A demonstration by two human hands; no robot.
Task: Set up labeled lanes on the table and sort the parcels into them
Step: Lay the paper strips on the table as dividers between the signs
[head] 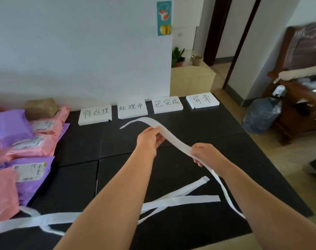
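Above the black table (81,141) I hold a long white strip (173,139) with both hands. My left hand (150,139) grips it near its far end, which curls toward the label boards. My right hand (206,154) grips it lower down, and the rest trails off to the near right. Several white label boards with handwritten characters (95,114) (132,109) (167,104) (202,101) stand in a row along the table's back edge. Pink and purple parcels (22,141) and a brown box (40,107) are piled at the left.
More white strips (180,197) lie crossed on the near part of the table, one (36,221) running to the left edge. A blue water jug (261,114) and a wooden chair (301,83) stand on the floor at the right. A white wall rises behind the boards.
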